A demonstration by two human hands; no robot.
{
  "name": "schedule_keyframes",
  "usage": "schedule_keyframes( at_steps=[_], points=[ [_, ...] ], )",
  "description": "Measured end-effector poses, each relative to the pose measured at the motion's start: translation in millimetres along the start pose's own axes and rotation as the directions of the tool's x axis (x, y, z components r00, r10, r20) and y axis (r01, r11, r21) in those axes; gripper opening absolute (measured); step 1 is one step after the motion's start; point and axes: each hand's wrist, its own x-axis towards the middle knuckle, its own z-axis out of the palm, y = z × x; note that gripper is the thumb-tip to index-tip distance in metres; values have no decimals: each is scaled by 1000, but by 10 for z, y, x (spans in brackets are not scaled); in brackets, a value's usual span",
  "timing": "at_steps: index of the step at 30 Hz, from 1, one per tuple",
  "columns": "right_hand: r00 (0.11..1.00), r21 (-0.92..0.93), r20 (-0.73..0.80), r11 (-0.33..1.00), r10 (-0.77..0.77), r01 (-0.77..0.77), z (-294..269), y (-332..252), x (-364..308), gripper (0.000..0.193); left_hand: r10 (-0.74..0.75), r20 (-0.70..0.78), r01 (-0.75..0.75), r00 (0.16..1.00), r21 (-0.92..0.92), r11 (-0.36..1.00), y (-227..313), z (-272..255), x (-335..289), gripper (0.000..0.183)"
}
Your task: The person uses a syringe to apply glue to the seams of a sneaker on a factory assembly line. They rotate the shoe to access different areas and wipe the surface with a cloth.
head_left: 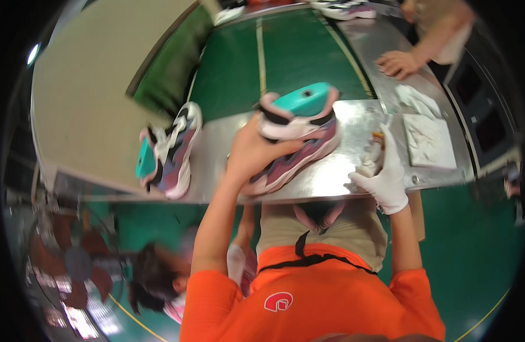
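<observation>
A sneaker (316, 145) in pink, purple and white leans tilted over the metal tabletop in front of me, with a teal shoe last (308, 100) in its opening. My bare left hand (254, 151) is closed around the shoe's near left side, thumb across it. To the shoe's right, my right hand (387, 179) wears a white glove, its fingers curled above the metal. A whitish, crumpled shape with a small orange bit shows at those fingers, too blurred to name. Another similar sneaker (180, 151), with a teal last, stands at the left.
A green conveyor belt (228, 68) runs away from me. White cloths (430, 142) lie at the right, near a co-worker's hand (400, 64). More shoes (348, 9) sit at the far end. A beige panel (91, 102) borders the left; a person (160, 273) is low beside me, near a fan (77, 262).
</observation>
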Motion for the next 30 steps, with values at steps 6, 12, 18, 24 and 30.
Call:
schedule_keyframes(
  at_steps=[6,12,18,24,30],
  points=[
    [958,422,91,861,271,-284,-468,-292,-15,108,-107,-183,90,977,-99,991,85,31,-404,56],
    [993,76,84,994,-88,81,-566,-646,196,100,46,-419,-199,907,-329,923,-163,-10,-666,64],
    [981,24,112,988,-157,155,-474,-805,278,97,13,-442,-277,897,-539,795,-439,3,-687,95],
    [961,-53,216,981,-172,187,-522,-960,312,84,-52,-365,-174,929,-558,811,-479,7,-775,92],
    [949,-340,296,915,-114,216,-478,-1155,318,80,-100,-378,-107,920,-489,866,-219,46,-813,71]
  ],
)
